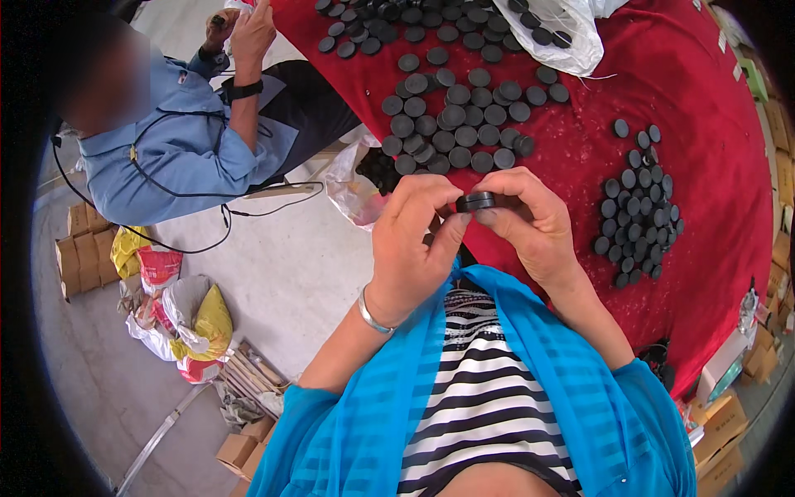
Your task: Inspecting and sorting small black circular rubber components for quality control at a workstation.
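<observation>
Across most of the view, a counter (712,149) draped in red cloth is spread with small black round discs. One broad group of discs (455,116) is laid flat and loosely side by side near the middle, seemingly so each can be picked up singly. A tighter heap of discs (638,207) is gathered well apart, to the right. A clear plastic bag (563,33) holding more discs lies open at the far edge, and another bag (356,186) hangs at the near-left edge of the counter.

At upper left, a co-worker in a blue shirt (166,141) is seated beside the counter, hands raised over it.

Close to the chest, one black disc (475,201) is held up between both hands. The left hand (410,240) is curled, fingers and thumb pinched on the disc's left edge. The right hand (530,219) is closed on the opposite edge, probably to steady it for close work. A silver bracelet (373,319) is worn on the left wrist.
</observation>
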Motion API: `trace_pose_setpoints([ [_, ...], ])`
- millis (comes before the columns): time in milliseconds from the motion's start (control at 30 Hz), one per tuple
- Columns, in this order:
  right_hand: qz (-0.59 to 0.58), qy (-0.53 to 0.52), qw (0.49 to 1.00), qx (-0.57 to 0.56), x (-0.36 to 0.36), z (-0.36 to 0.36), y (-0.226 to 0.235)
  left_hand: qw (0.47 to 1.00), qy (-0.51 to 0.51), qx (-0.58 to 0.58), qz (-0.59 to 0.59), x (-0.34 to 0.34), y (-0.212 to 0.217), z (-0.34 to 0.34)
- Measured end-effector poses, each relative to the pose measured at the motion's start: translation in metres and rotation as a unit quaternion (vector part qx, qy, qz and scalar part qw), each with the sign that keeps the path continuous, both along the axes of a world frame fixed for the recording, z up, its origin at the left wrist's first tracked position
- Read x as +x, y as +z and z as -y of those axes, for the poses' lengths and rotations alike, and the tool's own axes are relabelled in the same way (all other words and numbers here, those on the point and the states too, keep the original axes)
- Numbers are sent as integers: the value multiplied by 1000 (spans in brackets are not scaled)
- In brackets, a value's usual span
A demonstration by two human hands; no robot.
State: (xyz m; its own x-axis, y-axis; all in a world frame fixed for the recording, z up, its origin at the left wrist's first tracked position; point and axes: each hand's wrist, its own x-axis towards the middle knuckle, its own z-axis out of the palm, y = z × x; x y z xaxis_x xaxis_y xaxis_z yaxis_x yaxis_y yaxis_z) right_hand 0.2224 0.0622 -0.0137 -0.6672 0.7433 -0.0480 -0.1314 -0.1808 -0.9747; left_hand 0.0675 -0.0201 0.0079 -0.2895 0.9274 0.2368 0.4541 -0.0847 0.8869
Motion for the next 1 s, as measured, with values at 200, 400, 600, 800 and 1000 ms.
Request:
trace_pose_setpoints([
  [200,-68,-3,991,-118,-2,2,3,994,-32,-40,98,-5,-3,1],
  [400,-50,16,995,-85,0,-3,8,997,-50,-38,54,-6,6,-4],
  [600,-36,20,992,-115,-2,3,8,994,-31,-54,93,-1,-3,0],
  [800,-25,-18,951,-309,-10,1,-7,963,13,-185,198,0,-12,4],
  [1000,-111,-1,865,-490,-7,-1,-13,962,-50,-160,218,-10,-20,6],
])
